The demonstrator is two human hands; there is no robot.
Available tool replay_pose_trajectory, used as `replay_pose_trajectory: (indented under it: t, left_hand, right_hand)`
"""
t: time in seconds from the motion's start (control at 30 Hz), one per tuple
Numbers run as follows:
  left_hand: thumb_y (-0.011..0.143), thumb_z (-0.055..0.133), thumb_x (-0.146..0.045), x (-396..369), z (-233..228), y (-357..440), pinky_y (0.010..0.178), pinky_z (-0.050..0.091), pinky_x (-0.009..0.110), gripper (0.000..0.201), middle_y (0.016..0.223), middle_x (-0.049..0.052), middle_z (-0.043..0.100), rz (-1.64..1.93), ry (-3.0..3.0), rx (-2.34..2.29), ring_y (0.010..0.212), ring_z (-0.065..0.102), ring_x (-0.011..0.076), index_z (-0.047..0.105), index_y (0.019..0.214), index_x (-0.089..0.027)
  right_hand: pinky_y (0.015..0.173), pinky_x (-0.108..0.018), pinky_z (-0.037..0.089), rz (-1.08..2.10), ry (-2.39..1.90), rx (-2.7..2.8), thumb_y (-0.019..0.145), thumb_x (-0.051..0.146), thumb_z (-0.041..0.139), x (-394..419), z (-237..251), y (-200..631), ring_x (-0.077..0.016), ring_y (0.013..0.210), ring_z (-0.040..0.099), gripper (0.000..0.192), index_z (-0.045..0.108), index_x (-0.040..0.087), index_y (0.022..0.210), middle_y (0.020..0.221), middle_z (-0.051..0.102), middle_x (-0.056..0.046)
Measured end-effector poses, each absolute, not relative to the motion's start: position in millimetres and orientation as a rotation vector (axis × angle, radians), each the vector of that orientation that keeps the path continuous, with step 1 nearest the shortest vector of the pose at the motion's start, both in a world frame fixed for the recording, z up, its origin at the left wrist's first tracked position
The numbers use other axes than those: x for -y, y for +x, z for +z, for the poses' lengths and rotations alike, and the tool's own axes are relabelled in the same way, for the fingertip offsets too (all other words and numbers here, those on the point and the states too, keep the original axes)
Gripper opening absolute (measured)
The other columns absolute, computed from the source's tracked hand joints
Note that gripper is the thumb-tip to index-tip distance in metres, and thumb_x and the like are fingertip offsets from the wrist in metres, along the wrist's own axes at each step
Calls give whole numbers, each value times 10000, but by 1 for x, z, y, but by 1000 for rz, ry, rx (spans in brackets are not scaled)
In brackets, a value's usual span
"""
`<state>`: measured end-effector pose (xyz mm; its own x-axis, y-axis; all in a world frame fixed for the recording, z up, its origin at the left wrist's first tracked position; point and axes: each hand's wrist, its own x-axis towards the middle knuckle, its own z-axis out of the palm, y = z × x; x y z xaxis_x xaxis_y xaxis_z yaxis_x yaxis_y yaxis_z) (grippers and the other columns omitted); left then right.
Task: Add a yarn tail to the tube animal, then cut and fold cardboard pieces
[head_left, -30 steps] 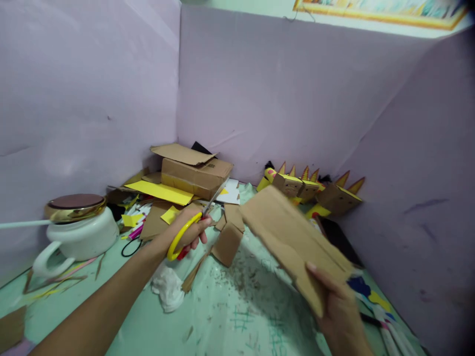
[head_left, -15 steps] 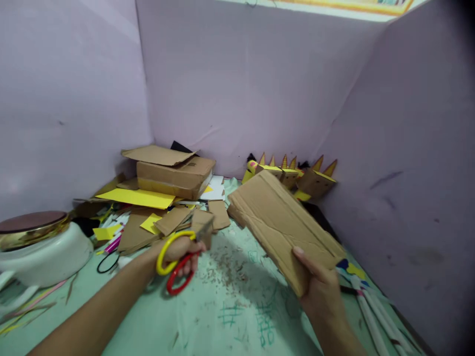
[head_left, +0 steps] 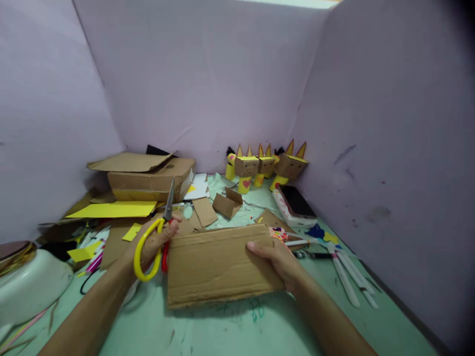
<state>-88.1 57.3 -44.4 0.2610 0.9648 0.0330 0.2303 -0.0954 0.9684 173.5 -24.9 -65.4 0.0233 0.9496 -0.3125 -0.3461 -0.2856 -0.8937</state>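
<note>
Left hand (head_left: 154, 242): fingers closing through the scissors (head_left: 158, 237) handles, blades pointing up.
Right hand (head_left: 278, 259): fingers pinching the cardboard sheet (head_left: 218, 264).
Risk: sheet flexing, blades likely slipping toward the thumb.

A flat rectangular sheet of brown corrugated cardboard (head_left: 218, 264) lies almost level at the middle of the view, long side running from 9 to 3 o'clock, with faint crease lines along it and rough edges. At its 9 o'clock edge stands a pair of scissors with yellow and red loop handles (head_left: 158, 235), its closed steel blades pointing to 12 o'clock.
</note>
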Motion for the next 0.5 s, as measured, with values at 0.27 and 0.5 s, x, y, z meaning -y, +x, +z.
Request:
replay_pose_trajectory:
  t: [0.27, 0.5]
  left_hand:
    - [580, 727, -359, -51, -48, -77, 532, 364, 221, 421, 651, -56, 504, 1384, 1393, -1200, 570, 463, 108, 499, 895, -198]
    - [563, 738, -345, -20, -56, -45, 606, 434, 257, 431, 714, -19, 593, 1598, 1265, -1297, 618, 543, 140, 465, 869, -213]
  right_hand:
    - [831, -402, 489, 1640, -663, 561, 634, 641, 633, 19, -54, 178, -264, 959, 621, 627, 615, 147, 1019, 992, 678, -117]
    - [510, -267, 517, 1392, -1019, 774, 556, 431, 799, 16, -83, 145, -179, 633, 643, 511, 589, 169, 941, 801, 686, -49]
